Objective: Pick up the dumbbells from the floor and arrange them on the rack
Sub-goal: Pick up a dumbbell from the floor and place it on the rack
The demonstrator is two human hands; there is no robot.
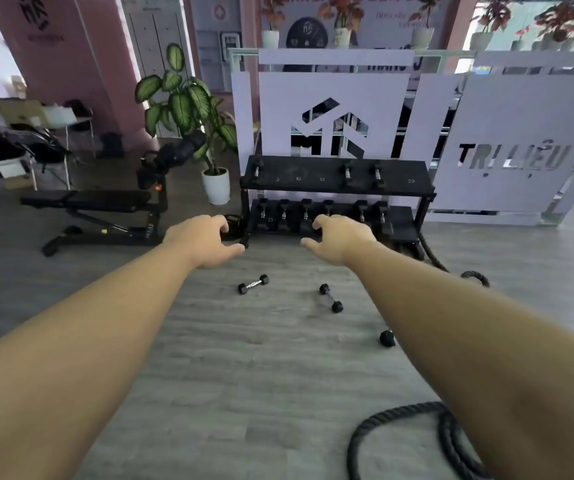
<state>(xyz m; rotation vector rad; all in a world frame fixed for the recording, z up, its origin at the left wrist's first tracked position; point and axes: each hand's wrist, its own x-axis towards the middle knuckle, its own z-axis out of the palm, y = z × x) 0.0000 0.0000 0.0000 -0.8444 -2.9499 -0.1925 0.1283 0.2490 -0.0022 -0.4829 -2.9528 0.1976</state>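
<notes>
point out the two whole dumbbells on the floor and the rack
left floor dumbbell point(253, 284): head view, chrome handle
right floor dumbbell point(331, 298): head view, handle
rack point(334, 187): head view, top shelf front edge

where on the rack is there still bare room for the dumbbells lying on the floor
The rack's top shelf has a bare stretch between the lone dumbbell at its left end and the pair toward the right, plus bare room at its far right end. The lower shelf is crowded, free only at its right end.
</notes>
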